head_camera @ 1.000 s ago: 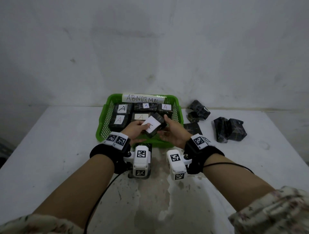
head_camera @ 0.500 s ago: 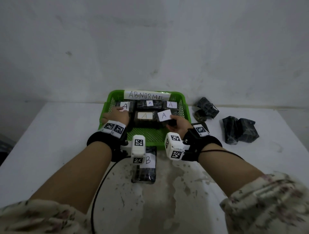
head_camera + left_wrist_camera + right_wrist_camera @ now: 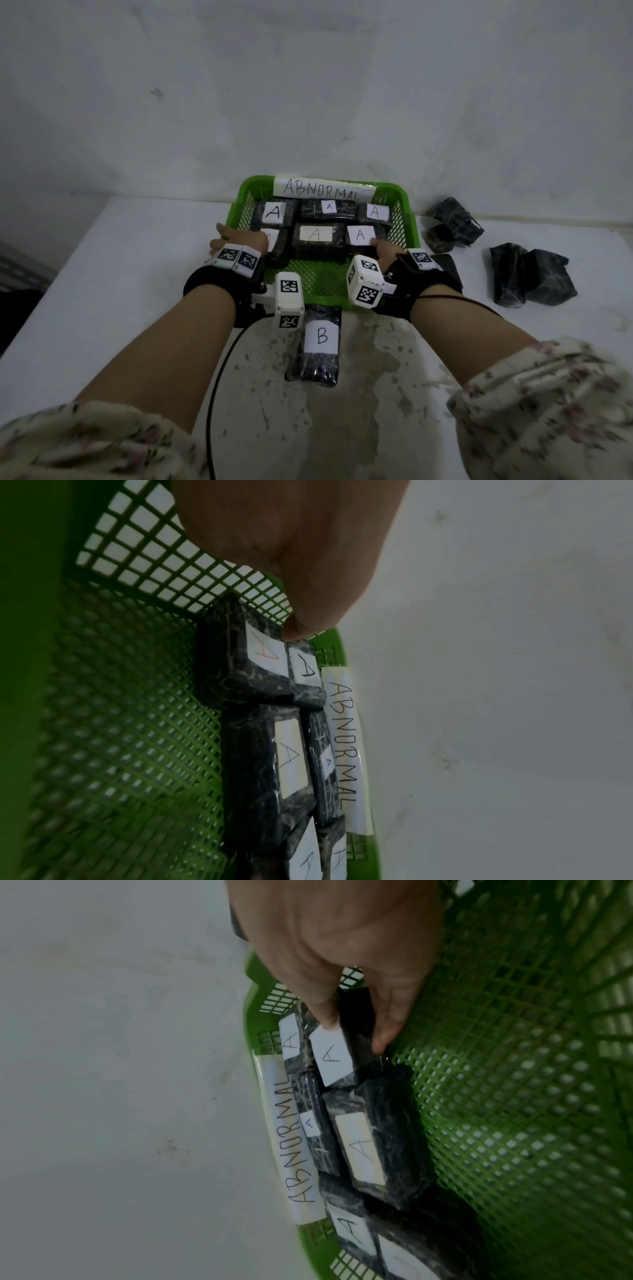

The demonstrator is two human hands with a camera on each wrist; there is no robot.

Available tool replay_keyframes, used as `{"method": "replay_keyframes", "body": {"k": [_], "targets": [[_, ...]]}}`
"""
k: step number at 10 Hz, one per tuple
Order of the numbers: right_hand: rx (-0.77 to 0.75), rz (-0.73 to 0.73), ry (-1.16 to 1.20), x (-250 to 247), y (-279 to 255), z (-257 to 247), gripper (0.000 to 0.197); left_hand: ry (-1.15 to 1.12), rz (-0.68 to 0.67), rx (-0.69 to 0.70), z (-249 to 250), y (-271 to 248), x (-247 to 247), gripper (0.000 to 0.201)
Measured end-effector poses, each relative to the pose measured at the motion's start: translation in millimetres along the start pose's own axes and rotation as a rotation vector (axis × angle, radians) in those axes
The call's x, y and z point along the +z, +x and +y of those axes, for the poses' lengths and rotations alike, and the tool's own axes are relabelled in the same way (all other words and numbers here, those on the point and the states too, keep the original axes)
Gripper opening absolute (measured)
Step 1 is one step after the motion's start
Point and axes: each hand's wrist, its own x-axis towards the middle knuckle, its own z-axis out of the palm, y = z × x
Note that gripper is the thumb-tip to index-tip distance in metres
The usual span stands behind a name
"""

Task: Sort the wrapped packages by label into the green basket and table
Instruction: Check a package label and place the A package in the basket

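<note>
Six dark wrapped A-labelled packages (image 3: pixel 315 240) sit in the green mesh basket (image 3: pixel 402 219); one B package (image 3: pixel 320 342) lies on the white worktop (image 3: pixel 120 291). Right hand (image 3: pixel 342 947) pinches an A package; left hand (image 3: pixel 239 238) seemingly presses another, grip unclear. Unlabelled-looking bundles (image 3: pixel 527 274) remain.

**Six A's in the basket, one B out front**

The green basket (image 3: pixel 407 219) tagged ABNORMAL holds six dark wrapped packages (image 3: pixel 317 240) with white "A" labels, packed flat in two rows. A "B" package (image 3: pixel 317 346) lies flat on the white table (image 3: pixel 120 274), just in front of the basket
</note>
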Motion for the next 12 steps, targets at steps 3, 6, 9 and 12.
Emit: {"method": "replay_keyframes", "body": {"k": [3,6,9,12], "targets": [[-0.063,-0.01,-0.2,-6.1,-40.9,-13.0,0.045,0.025,0.096,-0.036,13.4,-34.4,-10.7,0.088],[-0.407,0.037,-0.208,-68.0,-54.4,-22.2,0.021,0.217,-0.105,0.337,54.4,-111.6,49.3,0.084],[-0.407,0.667,-0.727,-206.4,-32.9,-44.9,0.053,0.136,-0.38,0.455,83.9,-192.3,148.7,0.071],[-0.336,0.669,-0.736,-259.7,6.1,-57.3,0.081,0.032,-0.299,0.365,92.9,-205.2,174.6,0.074]]}}
